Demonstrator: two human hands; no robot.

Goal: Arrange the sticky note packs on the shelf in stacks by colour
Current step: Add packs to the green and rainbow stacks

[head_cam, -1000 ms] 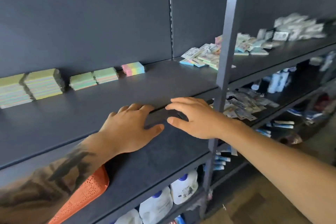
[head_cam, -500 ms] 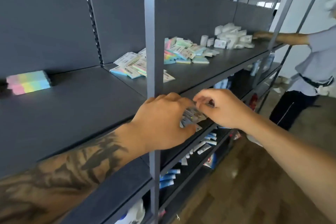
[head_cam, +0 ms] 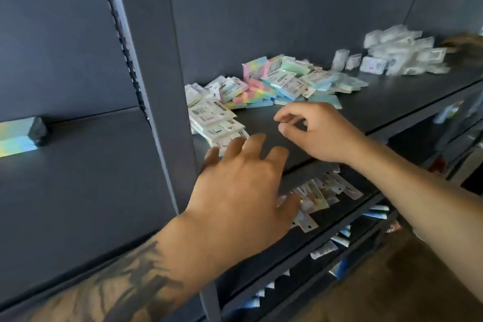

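Both hands have moved up to the shelf (head_cam: pixel 392 110). The left hand (head_cam: pixel 240 191), fingers spread and empty, reaches the sticky note packs (head_cam: pixel 261 91); the right hand (head_cam: pixel 321 133), loosely curled, holds nothing. Sorting can begin.

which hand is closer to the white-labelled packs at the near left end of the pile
Left. The left hand has its fingertips at the white-labelled packs; the right hand hovers off to their right, apart.

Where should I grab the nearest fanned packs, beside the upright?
Take the fanned packs by their long side edges, reaching in from the front with the left hand. They lie flat and overlapping, so pinch the top one across its width; the right hand is empty.
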